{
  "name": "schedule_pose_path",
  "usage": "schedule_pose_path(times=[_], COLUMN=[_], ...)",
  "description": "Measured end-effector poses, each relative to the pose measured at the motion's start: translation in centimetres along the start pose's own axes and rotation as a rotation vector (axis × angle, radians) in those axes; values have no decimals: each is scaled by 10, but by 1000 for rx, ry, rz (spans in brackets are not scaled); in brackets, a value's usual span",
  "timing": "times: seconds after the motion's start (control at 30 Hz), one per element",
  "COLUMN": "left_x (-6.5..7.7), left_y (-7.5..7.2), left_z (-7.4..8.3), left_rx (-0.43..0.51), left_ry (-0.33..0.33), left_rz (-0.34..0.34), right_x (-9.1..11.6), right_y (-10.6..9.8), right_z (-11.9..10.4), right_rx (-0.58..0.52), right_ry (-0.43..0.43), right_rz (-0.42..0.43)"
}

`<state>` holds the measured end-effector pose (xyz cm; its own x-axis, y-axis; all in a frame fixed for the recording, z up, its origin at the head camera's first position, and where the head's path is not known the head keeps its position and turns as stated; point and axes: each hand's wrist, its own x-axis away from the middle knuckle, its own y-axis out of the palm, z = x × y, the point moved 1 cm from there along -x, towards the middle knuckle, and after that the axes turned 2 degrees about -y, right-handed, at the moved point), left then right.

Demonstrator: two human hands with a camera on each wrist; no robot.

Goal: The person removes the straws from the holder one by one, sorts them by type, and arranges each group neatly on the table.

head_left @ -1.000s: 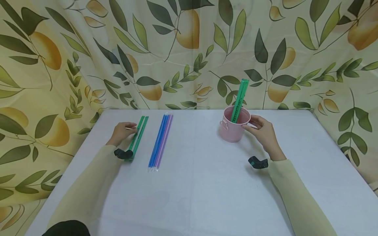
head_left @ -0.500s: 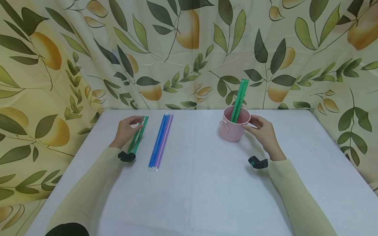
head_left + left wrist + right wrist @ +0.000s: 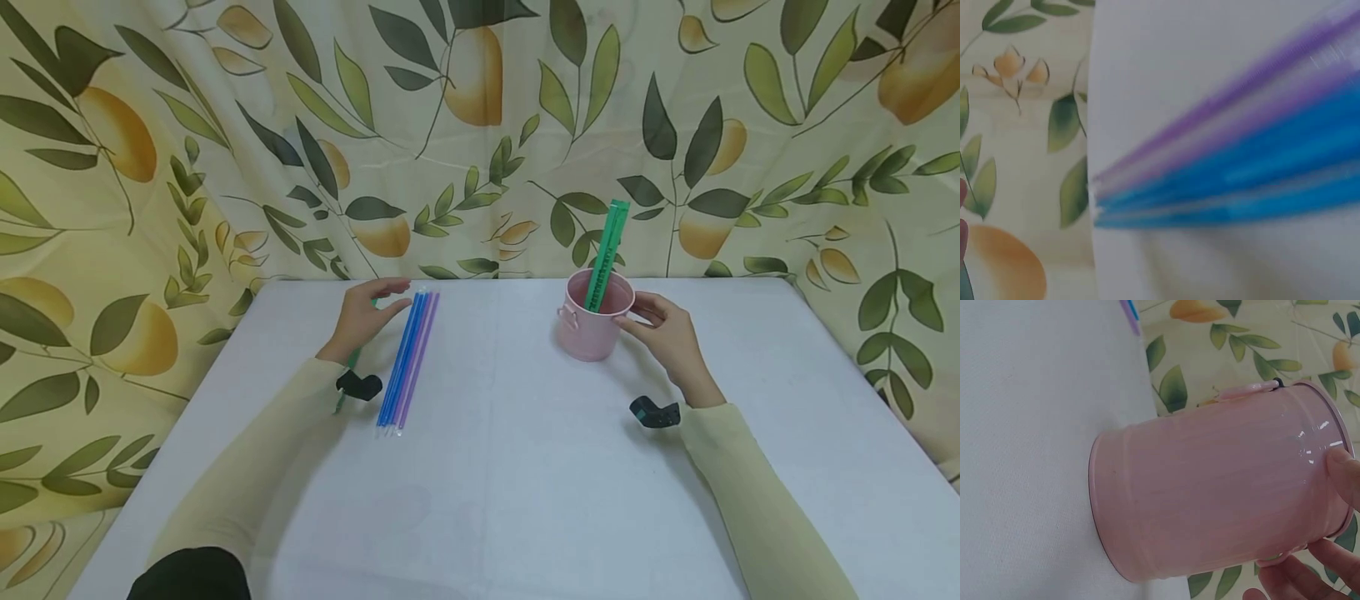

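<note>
My left hand, fingers spread and holding nothing, hovers at the far end of the wrapped blue straws and purple straws. They lie side by side on the table; the left wrist view shows the blue straws close up. Beneath that hand and sleeve, long green packets are mostly hidden. With thumb at the rim and fingers against the side, my right hand holds a small pink bucket upright on the table. Printed green packets lean inside it, poking above the rim.
A white cloth covers the table. Its far edge meets a curtain printed with fruit and leaves. Black wrist cameras sit at both cuffs, and a dark rounded shape shows at bottom left.
From beside the green packets, my left hand has moved right across them to the blue straws, and its fingers have spread. The right hand and bucket stay in place.
</note>
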<state>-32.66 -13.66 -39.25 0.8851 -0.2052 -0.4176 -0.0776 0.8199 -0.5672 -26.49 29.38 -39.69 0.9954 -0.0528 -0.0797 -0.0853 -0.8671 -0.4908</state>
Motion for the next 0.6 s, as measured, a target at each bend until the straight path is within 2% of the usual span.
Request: schedule_pose_path(times=[0.37,0.6], left_x=[-22,-39], left_y=[35,63], left_z=[40,60], left_rx=[129,129], left_ry=[8,36], left_rz=[-61,-80], right_x=[0,1], right_y=[0,-1], right_z=[-1,0], right_rx=[-5,3], right_ry=[1,-3], right_rz=[-1,1])
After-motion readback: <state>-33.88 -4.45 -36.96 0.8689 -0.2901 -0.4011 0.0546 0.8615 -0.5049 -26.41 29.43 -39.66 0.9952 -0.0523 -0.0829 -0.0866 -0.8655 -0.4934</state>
